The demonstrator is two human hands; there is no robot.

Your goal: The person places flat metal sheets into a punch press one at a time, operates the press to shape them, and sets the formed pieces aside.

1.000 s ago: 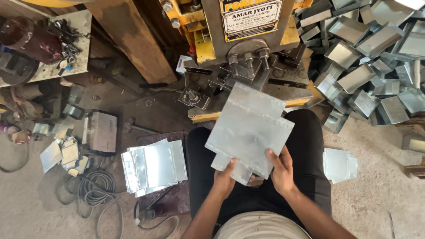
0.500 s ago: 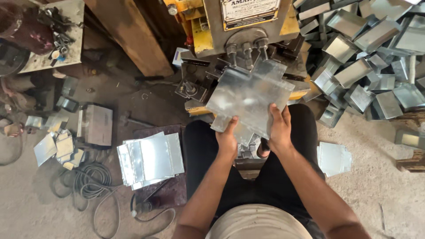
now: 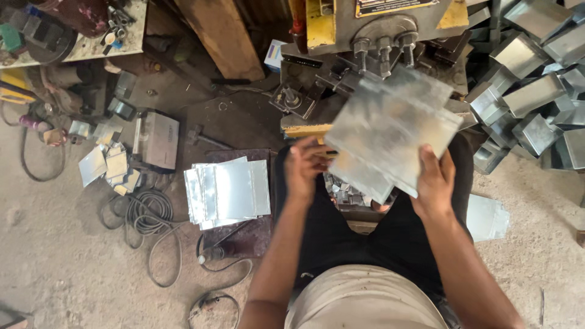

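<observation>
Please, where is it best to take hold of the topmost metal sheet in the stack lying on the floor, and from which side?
Probably at the right edge of the stack of metal sheets, coming from the person's side. That edge lies nearest the left hand, the sheets lie flat and slightly fanned, and nothing shows resting on them. Sheet edges may be sharp, so pinch the top face and underside rather than slide along the rim.

Shiny metal sheet (image 3: 393, 131), tilted, flat, motion-blurred

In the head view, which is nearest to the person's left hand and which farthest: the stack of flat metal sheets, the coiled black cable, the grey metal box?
From the left hand:
1. Stack of flat metal sheets, just to its left.
2. Grey metal box, farther left on the floor.
3. Coiled black cable, about as far as the box; too close to call.
</observation>
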